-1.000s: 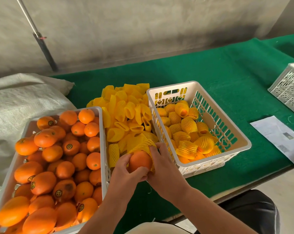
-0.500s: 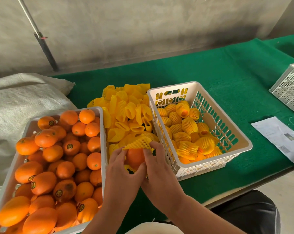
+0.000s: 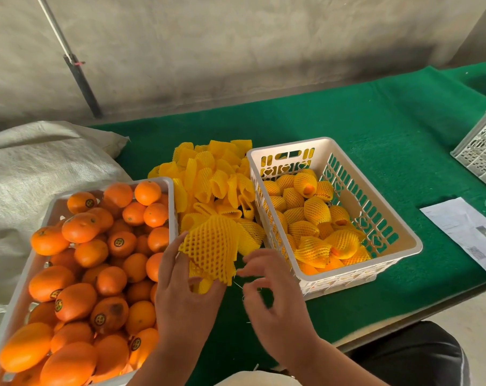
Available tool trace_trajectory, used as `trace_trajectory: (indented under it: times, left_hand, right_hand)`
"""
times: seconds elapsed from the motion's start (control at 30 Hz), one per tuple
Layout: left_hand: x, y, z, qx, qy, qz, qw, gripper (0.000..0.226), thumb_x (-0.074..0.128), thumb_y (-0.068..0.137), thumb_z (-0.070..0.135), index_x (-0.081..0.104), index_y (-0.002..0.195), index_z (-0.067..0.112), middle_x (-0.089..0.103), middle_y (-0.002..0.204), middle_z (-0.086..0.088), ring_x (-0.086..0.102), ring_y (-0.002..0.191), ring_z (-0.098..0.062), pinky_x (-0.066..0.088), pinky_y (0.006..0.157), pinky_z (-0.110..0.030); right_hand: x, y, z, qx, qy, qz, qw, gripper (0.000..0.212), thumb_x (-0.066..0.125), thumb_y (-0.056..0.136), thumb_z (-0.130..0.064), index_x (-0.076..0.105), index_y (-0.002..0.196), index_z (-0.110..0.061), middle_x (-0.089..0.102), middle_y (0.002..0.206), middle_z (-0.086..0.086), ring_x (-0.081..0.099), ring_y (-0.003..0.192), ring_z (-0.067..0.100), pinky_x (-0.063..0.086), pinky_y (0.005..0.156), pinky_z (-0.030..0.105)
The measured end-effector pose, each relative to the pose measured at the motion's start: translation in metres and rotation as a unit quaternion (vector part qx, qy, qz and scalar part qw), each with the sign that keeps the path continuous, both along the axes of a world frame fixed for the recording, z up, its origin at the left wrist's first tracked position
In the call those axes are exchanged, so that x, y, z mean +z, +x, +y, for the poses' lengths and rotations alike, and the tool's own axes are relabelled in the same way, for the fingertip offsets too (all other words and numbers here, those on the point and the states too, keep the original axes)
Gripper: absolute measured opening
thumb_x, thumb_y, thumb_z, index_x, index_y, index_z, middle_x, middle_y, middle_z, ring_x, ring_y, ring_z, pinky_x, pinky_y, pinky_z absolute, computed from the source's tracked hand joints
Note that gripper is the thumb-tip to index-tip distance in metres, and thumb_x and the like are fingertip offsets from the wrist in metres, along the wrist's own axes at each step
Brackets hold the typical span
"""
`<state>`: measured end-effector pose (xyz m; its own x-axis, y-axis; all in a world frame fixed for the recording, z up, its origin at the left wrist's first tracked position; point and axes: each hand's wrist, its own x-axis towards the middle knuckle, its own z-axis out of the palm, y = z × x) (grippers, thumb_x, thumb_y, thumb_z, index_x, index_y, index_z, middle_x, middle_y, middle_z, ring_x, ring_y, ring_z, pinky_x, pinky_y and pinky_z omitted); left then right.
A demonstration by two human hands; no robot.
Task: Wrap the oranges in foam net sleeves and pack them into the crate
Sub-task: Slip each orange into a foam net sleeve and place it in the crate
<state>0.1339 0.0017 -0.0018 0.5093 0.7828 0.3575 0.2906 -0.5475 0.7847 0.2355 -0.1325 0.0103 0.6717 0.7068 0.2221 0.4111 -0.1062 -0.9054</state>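
Where bare orange showed a moment ago, the foam net sleeve [image 3: 212,246] now covers it. Left hand [image 3: 186,296] grips the sleeve beside the packed crate [image 3: 403,235]; right hand [image 3: 272,296] has let go, fingers loose.

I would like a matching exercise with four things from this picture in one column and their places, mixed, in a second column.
Things:
1. bare oranges
2. empty foam sleeves
3. wrapped oranges
4. paper sheet

Places:
A. flat on the green cloth, far right
B. in the left crate
C. in the white crate right of the pile
D. heaped between the two crates

Pairs: 1-B, 2-D, 3-C, 4-A
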Motion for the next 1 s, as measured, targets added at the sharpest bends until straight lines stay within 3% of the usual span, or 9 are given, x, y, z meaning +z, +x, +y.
trace_trajectory:
  times: [0.07, 0.13, 0.23, 0.4, 0.63, 0.7, 0.77, 0.9, 1.0]
  left_hand:
    - [-0.001, -0.001, -0.001, -0.024, 0.043, 0.009, 0.999, 0.072, 0.081, 0.081, 0.045, 0.05, 0.143, 0.025, 0.04, 0.153, 0.018, 0.048, 0.134, -0.004, 0.052, 0.076, -0.004]
    - [-0.003, 0.0, -0.002, -0.048, 0.089, 0.024, 0.995, 0.071, 0.076, 0.082, 0.043, 0.049, 0.144, 0.02, 0.042, 0.153, 0.01, 0.045, 0.136, -0.002, 0.054, 0.079, -0.01]
    - [-0.007, 0.002, -0.004, -0.051, 0.101, 0.038, 0.993, 0.067, 0.076, 0.086, 0.03, 0.044, 0.145, 0.023, 0.04, 0.153, 0.009, 0.039, 0.136, 0.005, 0.057, 0.078, -0.019]
    - [-0.008, 0.01, -0.01, -0.044, 0.133, 0.085, 0.987, 0.05, 0.064, 0.091, 0.037, 0.048, 0.135, 0.019, 0.043, 0.153, 0.0, 0.051, 0.125, -0.015, 0.047, 0.076, -0.014]
    - [-0.032, -0.002, 0.002, -0.1, 0.182, 0.166, 0.964, 0.049, 0.047, 0.103, 0.055, 0.067, 0.132, 0.022, 0.046, 0.157, 0.004, 0.038, 0.142, -0.003, 0.047, 0.102, -0.034]
    - [-0.045, -0.009, 0.018, -0.05, 0.175, 0.247, 0.952, 0.052, 0.058, 0.099, 0.053, 0.06, 0.141, 0.022, 0.034, 0.164, -0.005, 0.026, 0.154, -0.019, 0.04, 0.109, -0.048]
    - [-0.055, -0.01, 0.03, -0.018, 0.114, 0.335, 0.935, 0.081, 0.068, 0.091, 0.053, 0.039, 0.158, 0.02, 0.013, 0.172, -0.011, 0.011, 0.159, -0.033, 0.035, 0.114, -0.057]
    - [-0.08, -0.007, 0.042, -0.039, 0.035, 0.415, 0.908, 0.095, 0.051, 0.099, 0.056, -0.008, 0.166, 0.025, -0.031, 0.165, 0.0, -0.019, 0.157, -0.028, 0.013, 0.129, -0.049]
    - [-0.083, 0.0, 0.048, -0.039, 0.039, 0.442, 0.895, 0.098, 0.068, 0.094, 0.046, 0.008, 0.166, 0.02, -0.015, 0.171, -0.009, -0.002, 0.159, -0.035, 0.017, 0.128, -0.051]
  right_hand:
    - [0.013, 0.007, 0.011, -0.045, -0.007, 0.209, 0.977, 0.047, 0.061, 0.084, -0.068, 0.052, 0.123, -0.042, 0.063, 0.126, -0.017, 0.069, 0.113, 0.011, 0.062, 0.09, 0.04]
    - [0.021, 0.017, 0.022, 0.001, -0.029, 0.417, 0.909, 0.077, 0.066, 0.077, -0.077, 0.046, 0.14, -0.038, 0.066, 0.134, -0.007, 0.072, 0.113, 0.017, 0.061, 0.096, 0.047]
    - [0.024, 0.018, 0.027, 0.084, 0.009, 0.524, 0.847, 0.081, 0.075, 0.083, -0.065, 0.045, 0.149, -0.027, 0.067, 0.137, 0.003, 0.069, 0.121, 0.029, 0.055, 0.103, 0.055]
    - [0.013, 0.017, 0.033, 0.029, 0.037, 0.543, 0.839, 0.064, 0.078, 0.089, -0.049, 0.054, 0.142, -0.022, 0.071, 0.13, 0.004, 0.069, 0.12, 0.027, 0.055, 0.105, 0.051]
    - [0.003, 0.076, 0.033, -0.122, 0.066, 0.473, 0.87, 0.063, 0.083, 0.078, -0.048, 0.059, 0.133, -0.029, 0.067, 0.129, 0.004, 0.072, 0.112, 0.029, 0.063, 0.089, 0.042]
    - [-0.002, 0.115, 0.026, -0.182, 0.055, 0.432, 0.882, 0.053, 0.078, 0.089, -0.043, 0.056, 0.136, -0.03, 0.066, 0.127, -0.002, 0.074, 0.104, 0.025, 0.064, 0.085, 0.039]
    - [-0.012, 0.157, 0.017, -0.251, 0.006, 0.381, 0.89, 0.071, 0.075, 0.09, -0.047, 0.042, 0.151, -0.036, 0.059, 0.133, -0.005, 0.072, 0.104, 0.024, 0.063, 0.088, 0.042]
    - [-0.043, 0.231, -0.005, -0.317, -0.1, 0.281, 0.9, 0.083, 0.076, 0.087, -0.052, 0.035, 0.158, -0.036, 0.054, 0.145, 0.002, 0.062, 0.12, 0.032, 0.057, 0.098, 0.055]
    - [-0.06, 0.27, -0.014, -0.334, -0.155, 0.201, 0.908, 0.08, 0.077, 0.087, -0.053, 0.037, 0.155, -0.04, 0.056, 0.145, 0.001, 0.059, 0.123, 0.029, 0.054, 0.1, 0.055]
